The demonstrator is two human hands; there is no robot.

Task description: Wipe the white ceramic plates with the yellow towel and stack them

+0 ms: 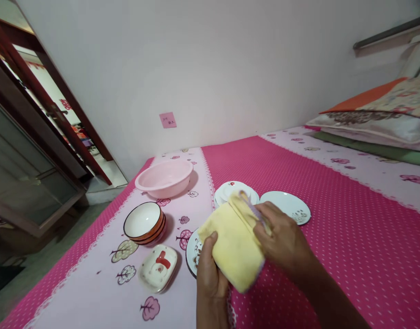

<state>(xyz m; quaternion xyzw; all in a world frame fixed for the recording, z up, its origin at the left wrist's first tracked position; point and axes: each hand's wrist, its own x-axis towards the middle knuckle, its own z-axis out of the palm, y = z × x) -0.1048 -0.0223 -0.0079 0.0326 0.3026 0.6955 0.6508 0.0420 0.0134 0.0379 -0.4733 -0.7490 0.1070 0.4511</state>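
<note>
Yellow cloth [234, 251] in both hands, held over the near part of the bed [340, 256].

Left hand [210, 269] closed on the cloth's left edge, thumb on top, fingers mostly hidden beneath; right hand [283, 235] curled, pinching a raised fold along the purple-trimmed side. Whether anything sits under the cloth, cannot tell. Patterned plate [192, 250] shows just left of the cloth, partly covered by it and the left hand; whether held or resting, unclear. Beyond the cloth, white plates [230, 187] in a stack, with a pale plate [281, 204] just beside them, to the right. Left side of bed: pink basin [164, 179] farthest off, brown-sided bowls [144, 221] stacked nearer, then squarish dish [158, 269] with red motif.
</note>
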